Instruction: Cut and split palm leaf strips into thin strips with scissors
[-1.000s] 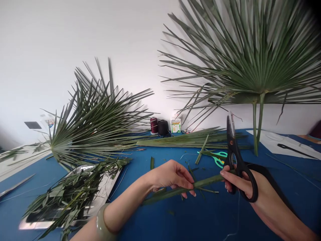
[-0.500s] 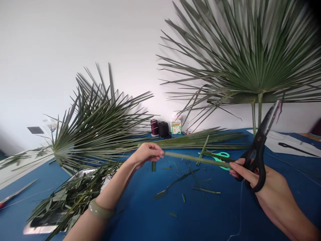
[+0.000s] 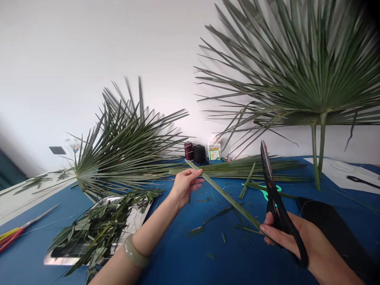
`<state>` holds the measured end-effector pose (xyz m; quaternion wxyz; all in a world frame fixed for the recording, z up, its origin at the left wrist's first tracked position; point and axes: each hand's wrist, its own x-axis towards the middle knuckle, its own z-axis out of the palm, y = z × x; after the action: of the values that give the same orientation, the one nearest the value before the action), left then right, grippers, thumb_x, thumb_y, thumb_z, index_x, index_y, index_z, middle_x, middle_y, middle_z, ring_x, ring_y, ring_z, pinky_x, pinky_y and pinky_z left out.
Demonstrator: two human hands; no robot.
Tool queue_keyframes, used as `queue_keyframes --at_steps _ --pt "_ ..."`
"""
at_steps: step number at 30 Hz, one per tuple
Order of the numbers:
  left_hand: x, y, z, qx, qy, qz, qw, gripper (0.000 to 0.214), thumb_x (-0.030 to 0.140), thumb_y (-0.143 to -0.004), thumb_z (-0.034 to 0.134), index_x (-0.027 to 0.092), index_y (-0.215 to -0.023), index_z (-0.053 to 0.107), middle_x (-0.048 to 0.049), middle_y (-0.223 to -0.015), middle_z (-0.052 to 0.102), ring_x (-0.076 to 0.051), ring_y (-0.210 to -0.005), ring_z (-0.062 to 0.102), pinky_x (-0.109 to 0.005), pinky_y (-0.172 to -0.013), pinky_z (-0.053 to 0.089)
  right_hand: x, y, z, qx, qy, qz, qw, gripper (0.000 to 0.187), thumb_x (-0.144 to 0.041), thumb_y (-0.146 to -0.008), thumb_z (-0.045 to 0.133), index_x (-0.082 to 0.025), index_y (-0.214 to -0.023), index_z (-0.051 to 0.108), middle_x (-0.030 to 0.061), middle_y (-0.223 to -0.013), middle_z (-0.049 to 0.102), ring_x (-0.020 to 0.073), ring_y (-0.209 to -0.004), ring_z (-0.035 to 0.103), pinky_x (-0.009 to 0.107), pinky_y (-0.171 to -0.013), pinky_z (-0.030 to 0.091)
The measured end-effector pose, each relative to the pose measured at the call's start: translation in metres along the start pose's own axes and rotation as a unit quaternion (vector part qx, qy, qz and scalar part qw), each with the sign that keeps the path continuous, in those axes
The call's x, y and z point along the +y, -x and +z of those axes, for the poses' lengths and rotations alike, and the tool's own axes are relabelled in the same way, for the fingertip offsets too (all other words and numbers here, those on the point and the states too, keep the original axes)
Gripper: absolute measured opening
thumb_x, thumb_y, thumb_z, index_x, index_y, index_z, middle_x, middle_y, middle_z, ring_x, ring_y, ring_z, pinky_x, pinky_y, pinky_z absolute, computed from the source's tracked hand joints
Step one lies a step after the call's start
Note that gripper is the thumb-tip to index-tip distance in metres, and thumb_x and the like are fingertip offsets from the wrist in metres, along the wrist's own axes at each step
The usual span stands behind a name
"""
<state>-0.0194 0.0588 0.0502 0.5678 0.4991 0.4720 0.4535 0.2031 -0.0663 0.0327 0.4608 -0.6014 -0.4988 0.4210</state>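
left hand (image 3: 184, 185) pinches leaf strip (image 3: 225, 194); right hand (image 3: 289, 237) grips scissors (image 3: 274, 202), hiding strip's end

Big palm fan (image 3: 311, 79) at 1 o'clock: tips run off the top and right edges. Label on the small box (image 3: 214, 151) by the spools: print too small to read. Right hand (image 3: 292, 241) at 5 o'clock: wrist cut by the bottom edge; its fingers cover the black scissors' (image 3: 274, 198) handle loops. Teal scissors (image 3: 268, 190) mostly hidden behind the black blades. Tray (image 3: 89, 253) largely buried under leaf trimmings. Red and yellow tools (image 3: 8, 237) at 8 o'clock cut by the left edge.
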Motion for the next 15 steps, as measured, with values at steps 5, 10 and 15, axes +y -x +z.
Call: queue_keyframes --at_steps 5,10,15 --pt "-0.001 0.012 0.017 -0.053 -0.017 -0.010 0.998 0.028 0.028 -0.084 0.053 0.014 -0.108 0.053 -0.0079 -0.108 0.057 -0.019 -0.089 0.059 -0.039 -0.075 0.050 0.000 0.001 0.001 -0.063 0.036 0.023 0.997 0.017 -0.024 -0.056 0.072 -0.021 -0.065 0.057 -0.0019 -0.057 0.063 0.0167 -0.057 0.062 0.019 -0.050 0.047" --pt "-0.001 0.040 0.039 -0.155 -0.012 -0.031 0.987 0.019 0.024 -0.061 0.075 0.008 -0.064 0.065 0.0003 -0.055 0.060 -0.008 -0.050 0.054 -0.022 -0.056 0.046 0.002 0.002 0.004 -0.048 0.011 -0.017 0.999 0.018 -0.032 -0.058 0.071 -0.021 -0.063 0.057 0.0003 -0.061 0.065 0.0186 -0.061 0.063 0.023 -0.057 0.050" --pt "-0.013 0.067 0.064 -0.250 -0.024 -0.077 0.965 0.023 0.029 -0.049 0.079 0.010 -0.055 0.067 0.0036 -0.045 0.056 -0.006 -0.043 0.049 -0.019 -0.048 0.042 0.000 0.004 0.004 0.030 -0.011 -0.047 0.998 0.023 -0.039 -0.061 0.067 -0.020 -0.066 0.055 0.0008 -0.070 0.064 0.0160 -0.058 0.059 0.025 -0.056 0.048"
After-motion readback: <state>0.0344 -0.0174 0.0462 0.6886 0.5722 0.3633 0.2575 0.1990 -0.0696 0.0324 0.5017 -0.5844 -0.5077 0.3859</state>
